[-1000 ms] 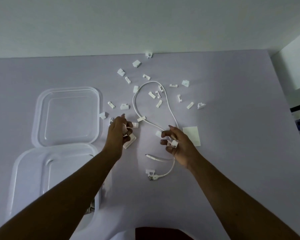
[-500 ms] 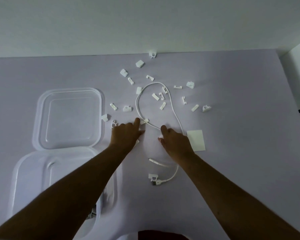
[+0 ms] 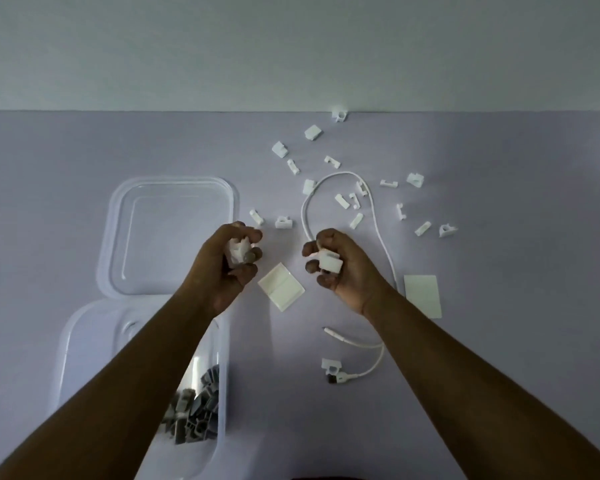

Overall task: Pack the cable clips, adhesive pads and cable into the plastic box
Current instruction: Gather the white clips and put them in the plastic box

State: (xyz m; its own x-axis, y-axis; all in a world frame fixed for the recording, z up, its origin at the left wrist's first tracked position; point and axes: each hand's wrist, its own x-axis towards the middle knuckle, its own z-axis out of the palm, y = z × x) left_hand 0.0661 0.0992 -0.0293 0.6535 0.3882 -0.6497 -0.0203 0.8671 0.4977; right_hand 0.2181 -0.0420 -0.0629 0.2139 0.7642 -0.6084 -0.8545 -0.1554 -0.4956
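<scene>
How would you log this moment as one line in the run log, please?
left hand: holds white clips | right hand: holds clip | cable, adhesive pads: on table | plastic box: open, partly filled

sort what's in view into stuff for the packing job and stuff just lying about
For the job: cable clips, loose and in left hand, right hand, plastic box; cable; adhesive pads.
Lying about: only the lid, open beside the box, and the table.
</scene>
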